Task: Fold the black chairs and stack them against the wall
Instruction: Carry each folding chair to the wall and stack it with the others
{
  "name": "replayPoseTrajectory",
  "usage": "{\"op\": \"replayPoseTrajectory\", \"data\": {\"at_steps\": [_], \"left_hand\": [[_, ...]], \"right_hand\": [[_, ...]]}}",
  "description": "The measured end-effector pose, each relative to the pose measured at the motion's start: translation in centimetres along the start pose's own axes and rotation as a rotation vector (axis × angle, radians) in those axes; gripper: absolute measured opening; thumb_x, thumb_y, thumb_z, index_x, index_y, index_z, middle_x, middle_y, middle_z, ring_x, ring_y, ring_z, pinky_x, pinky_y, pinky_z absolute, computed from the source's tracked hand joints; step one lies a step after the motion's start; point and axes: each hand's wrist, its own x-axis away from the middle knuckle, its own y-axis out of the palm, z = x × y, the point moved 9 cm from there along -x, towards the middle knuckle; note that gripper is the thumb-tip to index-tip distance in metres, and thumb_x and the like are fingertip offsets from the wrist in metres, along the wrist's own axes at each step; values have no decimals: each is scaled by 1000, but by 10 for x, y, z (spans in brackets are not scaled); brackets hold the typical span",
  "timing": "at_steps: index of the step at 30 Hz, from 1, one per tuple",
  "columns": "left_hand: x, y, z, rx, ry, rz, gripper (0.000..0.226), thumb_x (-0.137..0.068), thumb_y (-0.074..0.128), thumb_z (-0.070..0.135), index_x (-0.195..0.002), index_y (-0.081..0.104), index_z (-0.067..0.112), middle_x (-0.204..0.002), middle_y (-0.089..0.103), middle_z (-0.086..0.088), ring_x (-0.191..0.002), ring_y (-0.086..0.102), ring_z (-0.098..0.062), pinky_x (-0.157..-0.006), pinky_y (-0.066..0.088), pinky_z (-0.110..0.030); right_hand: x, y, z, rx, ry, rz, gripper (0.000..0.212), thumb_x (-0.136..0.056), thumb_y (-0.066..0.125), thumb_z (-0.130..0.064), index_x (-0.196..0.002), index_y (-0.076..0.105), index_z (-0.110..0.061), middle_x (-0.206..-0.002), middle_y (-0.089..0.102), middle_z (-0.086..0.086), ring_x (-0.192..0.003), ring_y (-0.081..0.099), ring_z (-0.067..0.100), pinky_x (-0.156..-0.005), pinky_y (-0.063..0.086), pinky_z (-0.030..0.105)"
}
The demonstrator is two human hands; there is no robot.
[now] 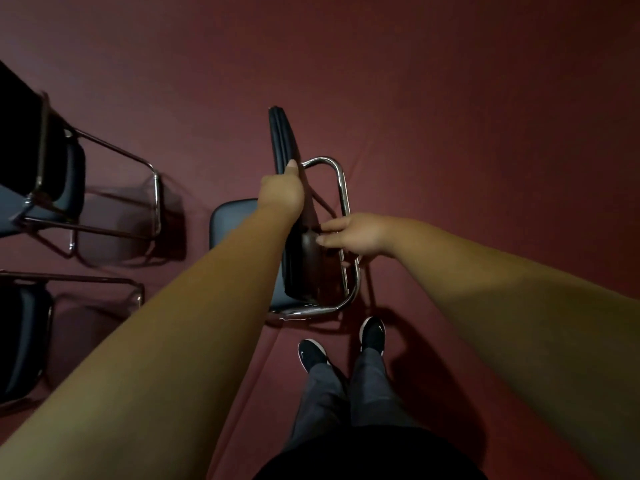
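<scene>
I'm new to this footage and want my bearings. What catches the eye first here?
In the middle, the left hand grips the backrest of a black chair, while the right hand is at its chrome frame. A second chair and a third chair stand at the left edge on dark red carpet.

Both arms reach forward, bare. The left hand (282, 192) grips the chair back (282, 133) from above. The right hand (353, 235) curls round the frame (342, 183).
</scene>
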Motion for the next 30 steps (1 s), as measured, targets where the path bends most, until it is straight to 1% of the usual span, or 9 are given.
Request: {"op": "replayPoseTrajectory", "data": {"at_steps": [4,7,10,12,15,20,22,25,30], "left_hand": [[11,-2,-1,-4,64,61,75,-109,37,59,-160,29,4,-158,46,-16,-141,47,-35,-109,39,-45],[18,-7,-3,-20,118,133,73,-107,37,61,-152,41,4,-137,58,-12,-110,56,-25,-89,39,-37],[20,-10,-9,-59,136,202,72,-105,38,65,-143,50,5,-109,59,-3,-79,51,-11,-69,38,-29],[22,-13,-9,-82,135,222,75,-103,40,68,-144,51,6,-108,57,0,-78,50,-10,-60,33,-26],[19,-22,-10,-99,120,228,73,-95,53,72,-133,56,10,-108,63,2,-83,56,-11,-63,39,-26],[10,-44,-17,-107,106,234,39,-87,69,41,-114,58,16,-96,65,1,-80,65,-15,-65,57,-32],[4,-53,-21,-122,101,238,36,-85,70,38,-111,56,18,-93,64,3,-79,65,-15,-65,57,-30],[-1,-61,-25,-134,105,244,38,-85,74,39,-109,54,18,-89,60,6,-75,61,-11,-59,49,-25],[-12,-75,-33,-116,114,250,35,-87,74,37,-106,56,13,-86,60,3,-72,59,-11,-53,41,-25]], "right_hand": [[-14,-24,21,59,70,44,23,-103,58,-41,-117,72,-29,-99,75,1,-71,68,19,-66,53,29],[-28,-47,32,94,135,105,26,-99,57,-32,-114,73,-17,-95,78,8,-66,68,20,-67,55,33],[-40,-56,40,124,169,135,26,-99,57,-29,-115,71,-14,-92,79,9,-62,67,20,-64,56,33],[-43,-54,42,134,186,125,26,-101,56,-30,-113,70,-13,-87,78,6,-62,66,20,-64,56,33],[-50,-46,45,132,200,103,26,-104,52,-29,-111,70,-11,-92,79,7,-66,67,21,-65,56,32],[-68,-26,45,69,232,92,24,-102,52,-30,-104,68,-11,-87,73,5,-72,66,23,-68,55,34],[-79,-21,39,68,213,124,28,-100,56,-29,-109,70,-7,-95,75,10,-74,68,26,-66,57,35],[-93,-21,28,156,207,204,41,-101,56,-32,-128,65,-2,-124,69,18,-99,68,33,-82,54,38],[-116,-13,39,247,334,312,63,-104,52,-47,-147,53,-1,-145,57,21,-127,59,38,-104,50,38]]}}
